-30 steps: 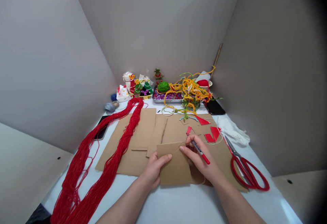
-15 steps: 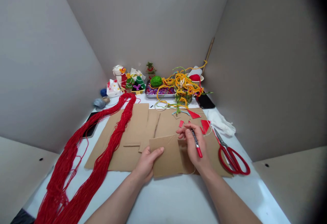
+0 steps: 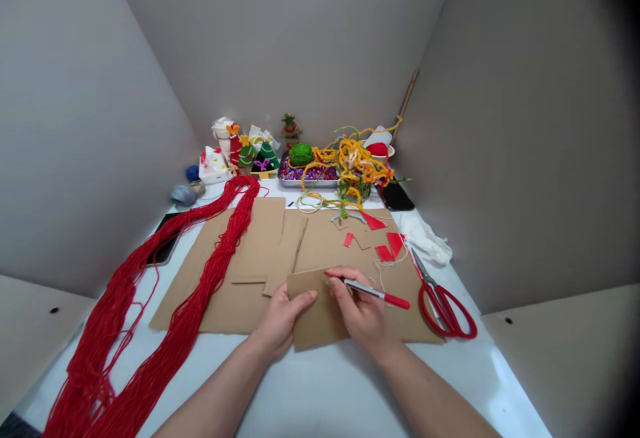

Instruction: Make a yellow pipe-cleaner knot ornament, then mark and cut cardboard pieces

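My left hand grips a small cardboard piece by its left edge, thumb on top. A red-capped marker pen is pinched in my right hand, its tip over the upper part of that piece. Whether the tip touches the cardboard I cannot tell. Part of the piece's right side is hidden behind my right hand. Beneath lies a large cardboard sheet with more cut cardboard on it. Red scraps lie beyond my right hand.
A long red yarn skein runs down the left. Red-handled scissors and a white cloth lie at right. Behind are a bead tray, tangled yellow yarn, a green yarn ball and a black phone.
My right hand has moved left onto the cardboard piece and turned the marker from upright-slanted to nearly level, tip leftward. My left hand still holds the piece. The view has shifted slightly.
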